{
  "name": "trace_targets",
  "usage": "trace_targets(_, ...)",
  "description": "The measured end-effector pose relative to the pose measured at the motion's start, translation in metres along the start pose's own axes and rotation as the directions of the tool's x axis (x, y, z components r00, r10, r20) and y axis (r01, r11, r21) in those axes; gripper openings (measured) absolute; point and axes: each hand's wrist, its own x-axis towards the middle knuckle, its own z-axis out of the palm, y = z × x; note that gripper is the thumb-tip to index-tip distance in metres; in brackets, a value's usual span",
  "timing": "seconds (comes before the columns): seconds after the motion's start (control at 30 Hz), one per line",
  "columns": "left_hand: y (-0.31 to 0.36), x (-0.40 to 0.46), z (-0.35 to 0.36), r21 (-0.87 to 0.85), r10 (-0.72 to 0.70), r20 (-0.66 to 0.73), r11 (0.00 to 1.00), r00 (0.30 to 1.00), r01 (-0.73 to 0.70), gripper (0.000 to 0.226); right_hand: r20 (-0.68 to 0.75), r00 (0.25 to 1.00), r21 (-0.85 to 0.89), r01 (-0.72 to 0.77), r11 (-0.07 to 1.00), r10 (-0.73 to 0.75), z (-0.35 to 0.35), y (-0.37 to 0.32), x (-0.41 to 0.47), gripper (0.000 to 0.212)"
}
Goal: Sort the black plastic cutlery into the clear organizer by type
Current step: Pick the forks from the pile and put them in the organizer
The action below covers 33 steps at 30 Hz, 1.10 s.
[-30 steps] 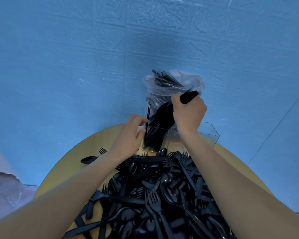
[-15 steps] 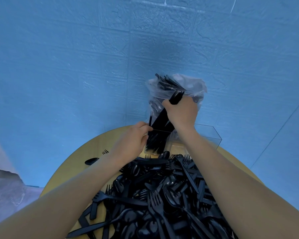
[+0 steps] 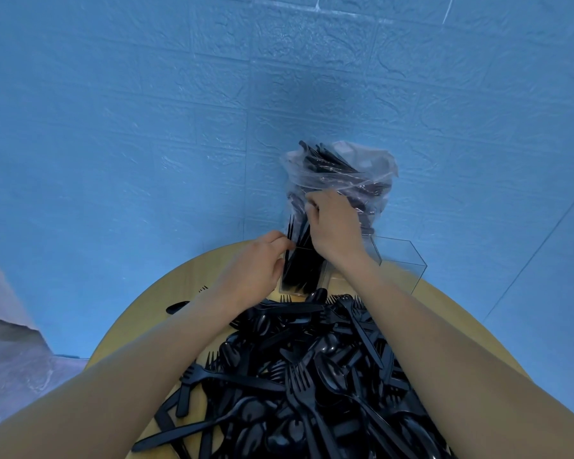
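Two hands at clear organizer (image 3: 408,260), right hand (image 3: 333,226) gripping knives (image 3: 300,260), left hand (image 3: 256,266) pinching one.

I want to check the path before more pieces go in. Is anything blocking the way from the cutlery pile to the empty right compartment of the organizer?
Only the right hand and its forearm cross in front of the empty right compartment. Otherwise nothing visible lies between it and the cutlery pile. The plastic bag stands behind the clear organizer.
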Motion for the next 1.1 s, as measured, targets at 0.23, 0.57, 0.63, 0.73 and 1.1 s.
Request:
trace_targets(0.23,0.006,0.002,-0.007,0.081,0.002,0.082,0.997,0.997,-0.008,0.034,0.287,0.957,-0.193,0.019,0.981,0.038,-0.015,0.001,-0.009,0.044)
trace_targets(0.57,0.024,-0.041,-0.033,0.123,-0.016,0.144,0.992,0.989,-0.002,0.041,0.019,0.993,0.123,-0.114,0.986,0.113,-0.054,-0.003,-0.069,0.031)
trace_targets(0.63,0.031,-0.062,-0.039,0.074,-0.019,0.11,0.997,0.994,0.011,0.035,0.068,0.99,0.159,-0.131,0.978,0.121,-0.06,-0.007,-0.092,0.028)
trace_targets(0.73,0.04,-0.103,-0.042,0.019,-0.065,0.061,0.998,0.996,0.064,0.03,0.131,0.984,0.168,-0.141,0.976,0.12,-0.064,-0.017,-0.129,0.027)
trace_targets(1.1,0.04,-0.249,-0.038,-0.082,-0.326,-0.049,0.943,0.944,0.321,0.035,0.303,0.953,0.183,-0.023,0.983,-0.034,-0.073,-0.074,-0.252,0.029)
